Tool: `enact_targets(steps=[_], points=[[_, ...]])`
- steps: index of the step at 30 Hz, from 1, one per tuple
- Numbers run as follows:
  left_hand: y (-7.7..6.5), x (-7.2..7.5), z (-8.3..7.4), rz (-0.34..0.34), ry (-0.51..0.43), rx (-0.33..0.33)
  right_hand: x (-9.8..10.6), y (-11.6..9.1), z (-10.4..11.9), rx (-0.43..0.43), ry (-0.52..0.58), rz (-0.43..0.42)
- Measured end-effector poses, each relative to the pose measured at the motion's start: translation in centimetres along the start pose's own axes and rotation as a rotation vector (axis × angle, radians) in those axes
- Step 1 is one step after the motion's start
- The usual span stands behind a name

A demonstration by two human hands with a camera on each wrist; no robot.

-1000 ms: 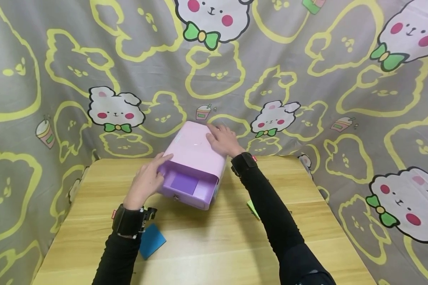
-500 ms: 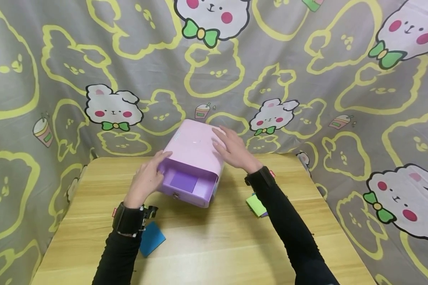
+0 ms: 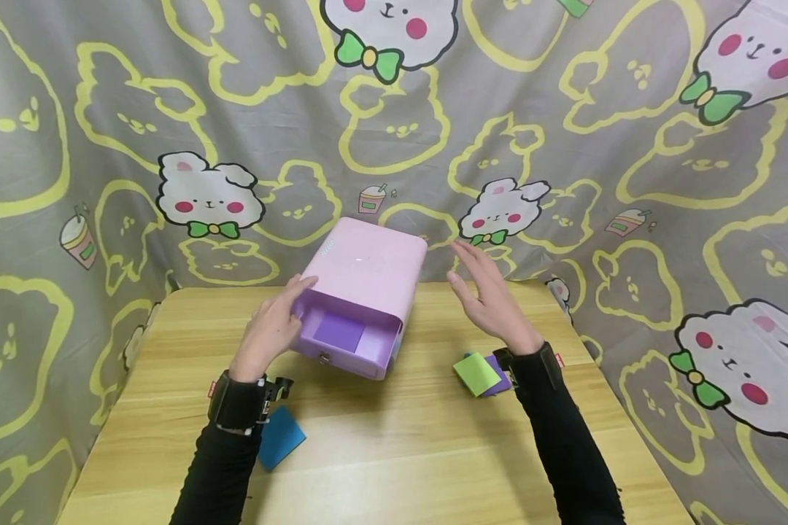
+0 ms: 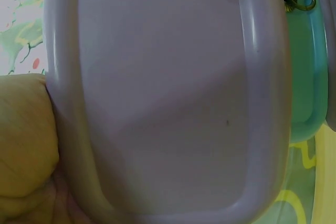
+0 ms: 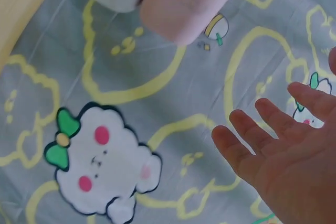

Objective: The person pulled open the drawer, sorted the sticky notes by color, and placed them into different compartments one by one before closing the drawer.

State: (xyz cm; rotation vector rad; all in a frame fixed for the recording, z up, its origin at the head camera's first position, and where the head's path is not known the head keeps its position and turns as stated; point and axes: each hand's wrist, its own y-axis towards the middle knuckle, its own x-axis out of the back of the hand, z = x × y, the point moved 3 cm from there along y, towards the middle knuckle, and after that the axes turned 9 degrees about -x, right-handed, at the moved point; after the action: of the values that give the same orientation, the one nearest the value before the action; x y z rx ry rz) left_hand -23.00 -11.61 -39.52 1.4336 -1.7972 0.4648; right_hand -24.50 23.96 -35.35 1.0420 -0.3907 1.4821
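Pink plastic made the top of the small drawer cabinet with rounded edges (image 3: 368,262), which stood on the pale wooden table (image 3: 394,474) with its front turned partly toward the person. Its top ran away from the person and slightly to the right. The left hand (image 3: 272,328) was the nearer one: it held the front left corner, with the index finger bent over the top edge and the thumb close to the opening. Its lower fingers were mostly hidden, so I could not say exactly how they were lying.

The lilac plastic drawer (image 3: 351,363) was pulled out below this edge, just right of the left hand, and a flat purple paper square (image 3: 338,333) lay inside it.

The right hand (image 3: 489,302) was apart from the cabinet, on its right side, with straight fingers and nothing in it. The lime-green paper square (image 3: 476,373), partly covering a purple paper sheet (image 3: 497,389), lay on the table nearer to the person than this hand, just beside its wrist. The blue paper square (image 3: 281,440) lay near the left wrist, well apart from the right hand.
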Motion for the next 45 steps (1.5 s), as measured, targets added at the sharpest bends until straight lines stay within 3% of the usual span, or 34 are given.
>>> enact_targets(steps=[10,21,31,37,45], points=[[-0.1,0.0,-0.1,-0.002,0.010,0.003,-1.0,-3.6,-3.8,-0.053,-0.042,-0.031],[0.0,-0.3,-0.1,-0.010,0.010,-0.006,-3.1,-7.7,-9.1,-0.180,-0.081,-0.007],[0.0,-0.2,-0.1,-0.013,0.035,0.004,-4.3,-10.2,-13.6,-0.337,-0.056,0.107],[-0.1,-0.1,-0.2,-0.004,0.040,0.001,-5.0,-11.0,-15.2,-0.438,-0.074,0.255],[0.0,0.0,0.1,-0.005,0.034,0.004,-5.9,-11.2,-16.5,-0.481,-0.123,0.392]])
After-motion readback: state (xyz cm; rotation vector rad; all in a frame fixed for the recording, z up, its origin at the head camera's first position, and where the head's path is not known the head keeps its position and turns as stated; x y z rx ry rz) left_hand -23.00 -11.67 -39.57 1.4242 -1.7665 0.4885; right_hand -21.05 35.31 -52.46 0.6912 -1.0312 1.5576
